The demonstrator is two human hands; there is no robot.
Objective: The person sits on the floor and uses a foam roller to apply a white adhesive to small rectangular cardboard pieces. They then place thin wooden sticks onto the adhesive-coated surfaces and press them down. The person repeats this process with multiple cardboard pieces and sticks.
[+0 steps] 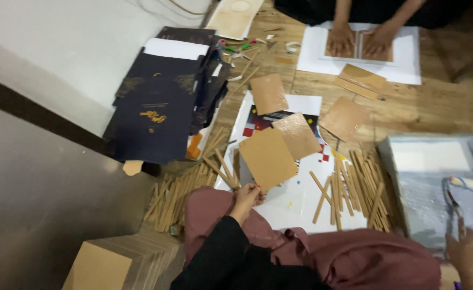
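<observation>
Left hand (247, 197) pinches the near corner of a brown cardboard panel (267, 159) lying on the white sheet (295, 201); it looks light, stiff, matte, best gripped by an edge. Right hand (470, 256) is closed on a paint roller handle (454, 207) over the grey glue tray (435, 182). Flat thin cardboard strips (354, 188) lie just beside, likely easy to bend.
</observation>
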